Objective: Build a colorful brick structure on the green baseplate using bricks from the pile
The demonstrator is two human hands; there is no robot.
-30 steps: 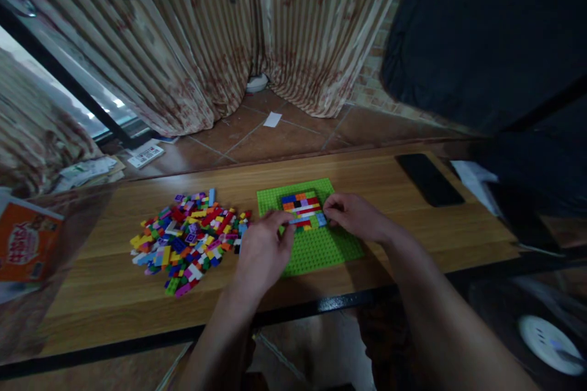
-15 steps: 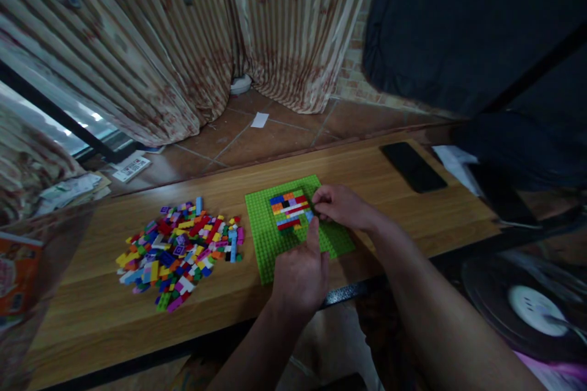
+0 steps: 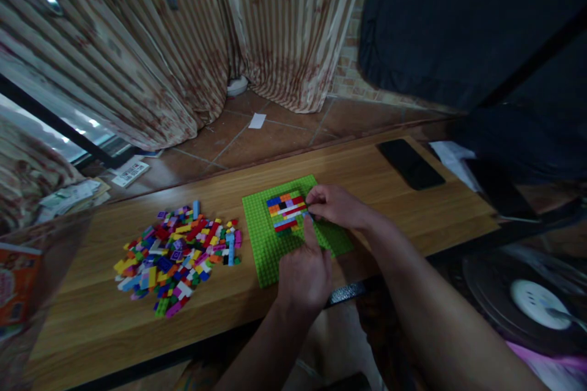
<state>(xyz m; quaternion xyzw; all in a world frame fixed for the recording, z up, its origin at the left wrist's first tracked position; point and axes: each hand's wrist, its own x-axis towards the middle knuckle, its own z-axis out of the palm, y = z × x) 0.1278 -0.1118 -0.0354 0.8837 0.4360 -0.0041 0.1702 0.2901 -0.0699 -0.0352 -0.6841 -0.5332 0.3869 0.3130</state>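
A green studded baseplate point(image 3: 266, 256) lies on the wooden table, carrying a low block of multicoloured toy bricks point(image 3: 285, 211) built side by side. My left hand point(image 3: 305, 272) reaches in from the near side, its index finger stretched to the block's near right corner and the other fingers curled. At the block's right edge, my right hand point(image 3: 332, 204) has thumb and fingers pinched together. Whatever is between those fingertips is hidden. A light blue brick shows just beside both hands' fingertips.
A heap of loose toy bricks point(image 3: 178, 250) spreads over the table point(image 3: 82, 330) left of the baseplate. A black phone point(image 3: 410, 163) lies at the far right. Beyond the table are a tiled floor and striped curtains point(image 3: 284, 43). A round dark lid-like object point(image 3: 509, 293) stands at lower right.
My right hand has shifted slightly left, closer against the block. My left index finger has drawn back a little and tilts more to the left. The view has moved slightly.
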